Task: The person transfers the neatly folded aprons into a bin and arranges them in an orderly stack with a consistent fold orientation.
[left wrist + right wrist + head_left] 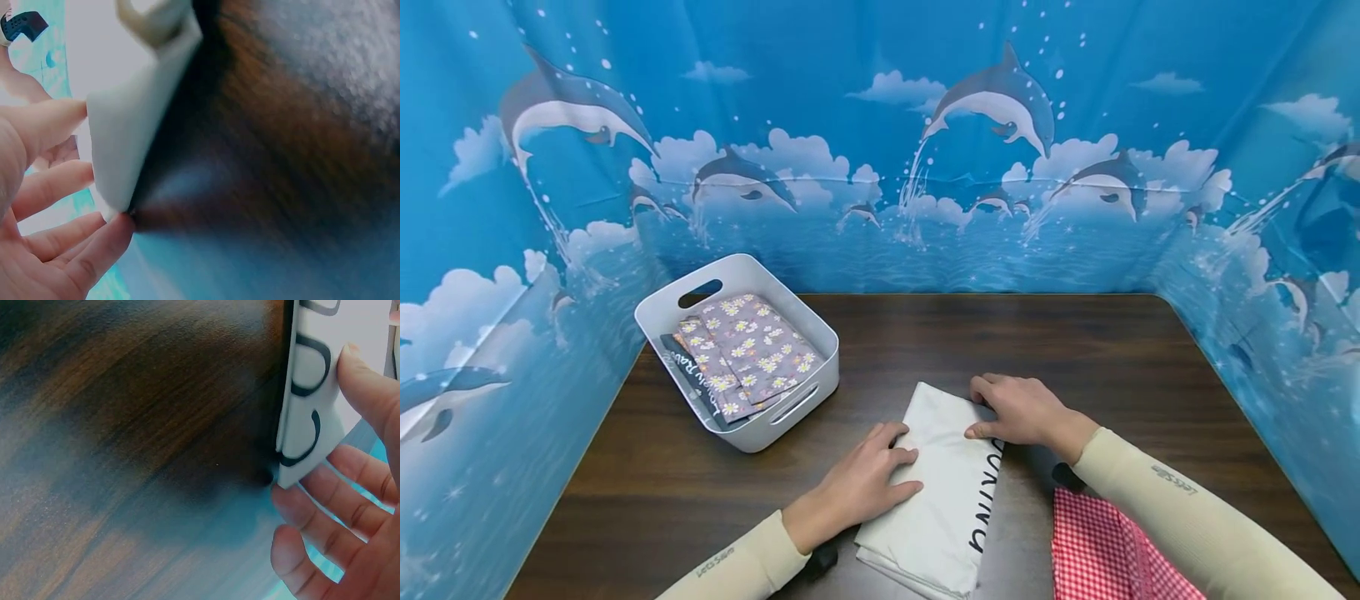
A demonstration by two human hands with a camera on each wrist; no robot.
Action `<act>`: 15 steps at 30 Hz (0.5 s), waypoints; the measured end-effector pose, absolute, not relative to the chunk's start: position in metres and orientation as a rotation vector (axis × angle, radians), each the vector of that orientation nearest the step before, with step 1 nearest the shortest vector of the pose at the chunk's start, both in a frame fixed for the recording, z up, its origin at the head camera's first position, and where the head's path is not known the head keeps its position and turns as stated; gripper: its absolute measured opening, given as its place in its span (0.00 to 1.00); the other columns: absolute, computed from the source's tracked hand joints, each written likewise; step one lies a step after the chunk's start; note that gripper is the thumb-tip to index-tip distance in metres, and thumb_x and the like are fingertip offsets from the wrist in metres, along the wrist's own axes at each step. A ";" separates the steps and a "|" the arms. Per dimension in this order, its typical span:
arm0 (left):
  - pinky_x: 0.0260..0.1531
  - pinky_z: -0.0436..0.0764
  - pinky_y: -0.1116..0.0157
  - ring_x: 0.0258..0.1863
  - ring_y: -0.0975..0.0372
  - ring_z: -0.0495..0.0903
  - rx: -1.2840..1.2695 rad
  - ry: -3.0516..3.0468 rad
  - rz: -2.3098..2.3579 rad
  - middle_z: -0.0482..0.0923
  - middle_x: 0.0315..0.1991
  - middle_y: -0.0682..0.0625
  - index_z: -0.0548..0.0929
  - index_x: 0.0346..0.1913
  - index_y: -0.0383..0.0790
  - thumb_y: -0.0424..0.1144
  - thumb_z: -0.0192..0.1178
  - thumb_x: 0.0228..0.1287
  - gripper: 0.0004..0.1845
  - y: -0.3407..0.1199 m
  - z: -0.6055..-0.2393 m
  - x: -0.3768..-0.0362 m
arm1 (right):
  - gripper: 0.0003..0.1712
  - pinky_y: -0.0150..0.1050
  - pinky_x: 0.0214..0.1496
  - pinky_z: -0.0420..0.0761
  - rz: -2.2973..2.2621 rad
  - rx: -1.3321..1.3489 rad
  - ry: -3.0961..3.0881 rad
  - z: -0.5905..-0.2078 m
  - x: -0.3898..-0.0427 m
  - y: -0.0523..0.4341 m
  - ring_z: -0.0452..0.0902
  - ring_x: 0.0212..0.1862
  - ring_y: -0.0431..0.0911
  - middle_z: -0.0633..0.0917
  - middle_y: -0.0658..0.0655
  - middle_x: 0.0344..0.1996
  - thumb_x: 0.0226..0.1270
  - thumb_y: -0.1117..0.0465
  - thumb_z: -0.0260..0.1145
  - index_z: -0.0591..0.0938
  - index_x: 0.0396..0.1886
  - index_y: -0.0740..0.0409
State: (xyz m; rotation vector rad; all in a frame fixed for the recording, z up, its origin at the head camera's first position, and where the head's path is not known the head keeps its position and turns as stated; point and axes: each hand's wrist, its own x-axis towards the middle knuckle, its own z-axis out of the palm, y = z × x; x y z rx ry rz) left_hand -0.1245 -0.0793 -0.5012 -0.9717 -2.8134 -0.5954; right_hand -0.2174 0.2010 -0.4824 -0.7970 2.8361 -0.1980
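A folded white cloth (pixel 936 492) with black lettering along its right side lies on the dark wooden table. My left hand (pixel 868 475) rests at the cloth's left edge with fingers spread. In the left wrist view, its thumb and fingertips (pixel 78 172) touch the white fabric along that edge. At the far right corner is my right hand (pixel 1018 410), its thumb on top of the cloth. The right wrist view shows the other fingers (pixel 353 515) spread around the corner, close to the table, beside the black letters (pixel 310 362).
A light grey basket (pixel 737 265) stands at the far left, holding folded grey daisy-print fabric (pixel 760 342) and a dark lettered piece (pixel 688 367). Red-and-white checked fabric (pixel 1097 546) lies under my right forearm. A blue dolphin-print curtain (pixel 865 100) surrounds the table (pixel 1075 333).
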 end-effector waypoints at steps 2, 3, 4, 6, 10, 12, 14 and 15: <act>0.55 0.85 0.53 0.57 0.51 0.80 -0.977 -2.813 -0.579 0.81 0.61 0.41 0.93 0.51 0.40 0.50 0.78 0.63 0.20 -0.080 -0.502 -0.124 | 0.32 0.38 0.30 0.72 -0.180 -0.792 2.851 -0.482 -0.217 0.200 0.72 0.31 0.41 0.81 0.47 0.34 0.61 0.29 0.75 0.81 0.47 0.49; 0.55 0.85 0.53 0.57 0.51 0.80 -0.978 -2.818 -0.570 0.80 0.61 0.41 0.93 0.51 0.41 0.51 0.77 0.63 0.20 -0.080 -0.502 -0.125 | 0.33 0.38 0.30 0.73 -0.167 -0.789 2.860 -0.482 -0.217 0.199 0.72 0.31 0.41 0.82 0.48 0.35 0.61 0.29 0.75 0.81 0.47 0.50; 0.59 0.84 0.55 0.59 0.51 0.80 -0.980 -2.833 -0.574 0.80 0.62 0.41 0.93 0.52 0.41 0.51 0.77 0.64 0.20 -0.080 -0.502 -0.125 | 0.33 0.38 0.31 0.74 -0.155 -0.777 2.866 -0.482 -0.217 0.198 0.73 0.32 0.41 0.82 0.48 0.36 0.62 0.29 0.75 0.82 0.48 0.50; 0.62 0.84 0.54 0.64 0.51 0.79 -0.991 -2.854 -0.568 0.80 0.65 0.42 0.92 0.52 0.42 0.51 0.76 0.65 0.19 -0.080 -0.502 -0.126 | 0.34 0.38 0.31 0.75 -0.134 -0.751 2.875 -0.481 -0.217 0.198 0.74 0.32 0.41 0.83 0.48 0.36 0.62 0.28 0.75 0.82 0.48 0.50; 0.68 0.80 0.49 0.76 0.51 0.75 -1.014 -2.911 -0.600 0.79 0.72 0.44 0.89 0.51 0.42 0.49 0.74 0.68 0.17 -0.080 -0.505 -0.123 | 0.35 0.38 0.31 0.76 -0.124 -0.726 2.864 -0.481 -0.215 0.198 0.75 0.32 0.40 0.83 0.48 0.36 0.60 0.27 0.75 0.81 0.48 0.50; 0.69 0.79 0.48 0.78 0.51 0.73 -1.024 -2.924 -0.627 0.79 0.73 0.45 0.88 0.51 0.41 0.49 0.73 0.69 0.17 -0.080 -0.505 -0.124 | 0.36 0.39 0.31 0.76 -0.139 -0.720 2.863 -0.480 -0.215 0.199 0.75 0.32 0.41 0.83 0.48 0.36 0.59 0.26 0.76 0.81 0.48 0.50; 0.69 0.80 0.49 0.78 0.51 0.74 -1.037 -2.927 -0.645 0.79 0.74 0.45 0.86 0.51 0.41 0.48 0.73 0.70 0.16 -0.080 -0.504 -0.125 | 0.37 0.40 0.31 0.75 -0.146 -0.705 2.863 -0.479 -0.215 0.200 0.75 0.32 0.41 0.83 0.48 0.36 0.56 0.25 0.76 0.81 0.48 0.49; 0.69 0.80 0.49 0.78 0.50 0.74 -1.044 -2.928 -0.653 0.79 0.73 0.44 0.86 0.51 0.41 0.48 0.73 0.70 0.17 -0.079 -0.504 -0.126 | 0.38 0.40 0.31 0.75 -0.149 -0.699 2.858 -0.478 -0.215 0.200 0.75 0.32 0.41 0.83 0.48 0.36 0.55 0.24 0.76 0.82 0.48 0.49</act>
